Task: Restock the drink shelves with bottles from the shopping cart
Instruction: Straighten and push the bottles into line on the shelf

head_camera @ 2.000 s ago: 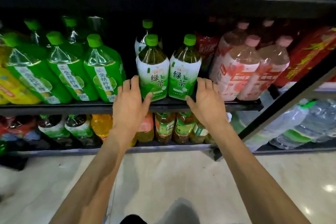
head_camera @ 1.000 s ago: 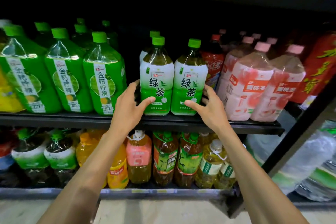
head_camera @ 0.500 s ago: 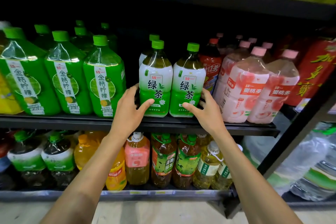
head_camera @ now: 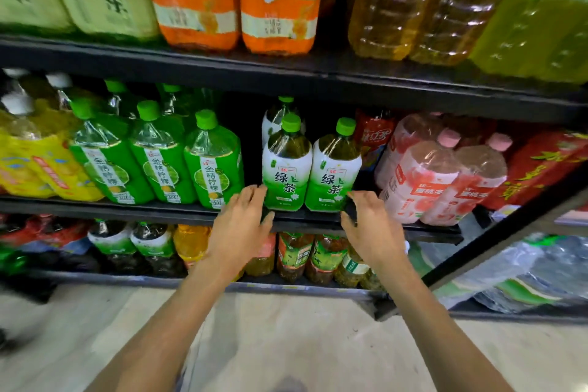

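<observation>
Two green-tea bottles stand side by side at the front of the middle shelf [head_camera: 305, 216]: the left bottle [head_camera: 286, 169] and the right bottle [head_camera: 335, 172], both with green caps and white-green labels. A third like them stands behind [head_camera: 278, 114]. My left hand [head_camera: 238, 229] hovers just below and left of the left bottle, fingers spread, holding nothing. My right hand [head_camera: 372, 229] is at the shelf's front edge below the right bottle, fingers apart and off the bottle. The shopping cart is out of view.
Green lime-drink bottles [head_camera: 213, 159] stand left of the tea, yellow bottles [head_camera: 35, 156] further left, pink peach-drink bottles [head_camera: 420, 178] on the right. Orange and amber bottles [head_camera: 276, 0] fill the top shelf, smaller bottles [head_camera: 296, 258] the bottom one. Wrapped water packs [head_camera: 525, 270] lie at lower right.
Both hands have let go of the two green-tea bottles and drawn back and down to the shelf edge. My view has pulled back and tilted up, showing the top shelf.
</observation>
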